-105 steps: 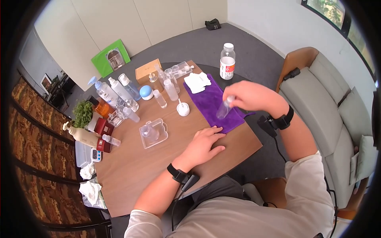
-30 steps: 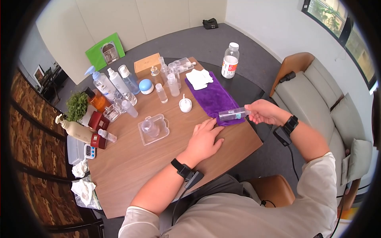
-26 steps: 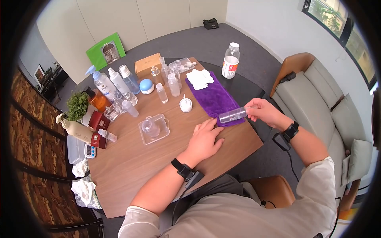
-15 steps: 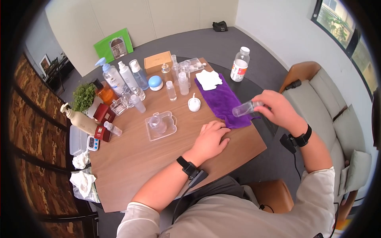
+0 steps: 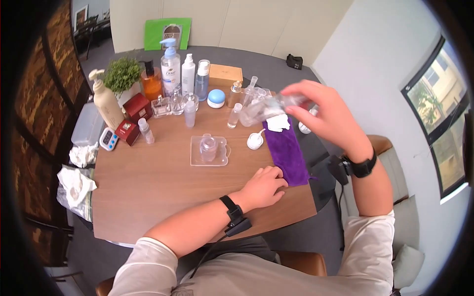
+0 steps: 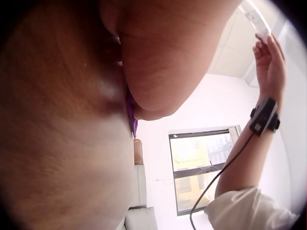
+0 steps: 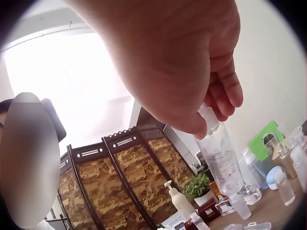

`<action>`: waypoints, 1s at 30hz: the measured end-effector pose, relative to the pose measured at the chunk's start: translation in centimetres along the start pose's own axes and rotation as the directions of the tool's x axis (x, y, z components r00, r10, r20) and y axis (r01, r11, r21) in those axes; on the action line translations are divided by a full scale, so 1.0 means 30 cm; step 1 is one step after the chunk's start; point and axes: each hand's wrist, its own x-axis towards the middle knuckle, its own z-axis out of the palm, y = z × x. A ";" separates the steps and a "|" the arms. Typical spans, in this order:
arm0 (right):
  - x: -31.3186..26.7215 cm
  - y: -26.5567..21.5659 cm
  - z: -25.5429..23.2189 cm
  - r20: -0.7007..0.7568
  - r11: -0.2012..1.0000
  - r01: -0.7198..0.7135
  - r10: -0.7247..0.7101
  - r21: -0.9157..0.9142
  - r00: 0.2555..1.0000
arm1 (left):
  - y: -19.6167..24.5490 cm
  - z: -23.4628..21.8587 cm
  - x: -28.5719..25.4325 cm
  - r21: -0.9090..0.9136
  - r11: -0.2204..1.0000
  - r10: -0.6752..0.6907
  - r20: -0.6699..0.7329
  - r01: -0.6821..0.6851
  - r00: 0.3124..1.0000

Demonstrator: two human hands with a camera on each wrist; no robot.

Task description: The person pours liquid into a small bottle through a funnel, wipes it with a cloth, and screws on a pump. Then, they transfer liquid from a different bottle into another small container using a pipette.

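My right hand [image 5: 323, 111] pinches a clear plastic bottle [image 5: 254, 114] by its frosted neck end. The bottle is raised over the back right of the table and blurred in the head view. In the right wrist view the same clear bottle [image 7: 219, 160] hangs tilted from thumb and fingers, with a printed label on its side. My left hand [image 5: 264, 187] rests on the table, its fingertips at the near edge of a purple towel [image 5: 286, 155]. A white folded cloth [image 5: 278, 123] lies on the towel's far end, partly behind the bottle.
Bottles crowd the back, among them a blue-pump bottle [image 5: 171, 74] and a small frosted bottle [image 5: 234, 116]. A white round pot [image 5: 255, 141] and a clear tray [image 5: 195, 160] holding a small jar [image 5: 208, 148] stand mid-table. Red boxes [image 5: 137, 107] and a timer [image 5: 108, 139] are left.
My right hand has lifted the clear bottle off the purple towel and carried it away, left toward the bottles at the back. My left hand stays by the towel. The head view has turned.
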 end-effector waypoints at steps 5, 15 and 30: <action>0.289 0.039 0.213 0.238 0.983 0.151 -0.123 -0.100 0.963 | -0.018 0.022 -0.013 0.051 0.998 -0.021 -0.013 0.022 1.000; 0.592 0.105 0.581 0.511 0.915 0.006 0.220 -0.404 0.831 | -0.038 0.051 -0.013 0.053 0.999 0.002 0.014 -0.002 1.000; 0.354 0.041 0.322 0.185 0.970 -0.047 0.094 -0.239 0.978 | -0.044 0.055 -0.010 0.060 0.998 -0.007 0.009 0.007 1.000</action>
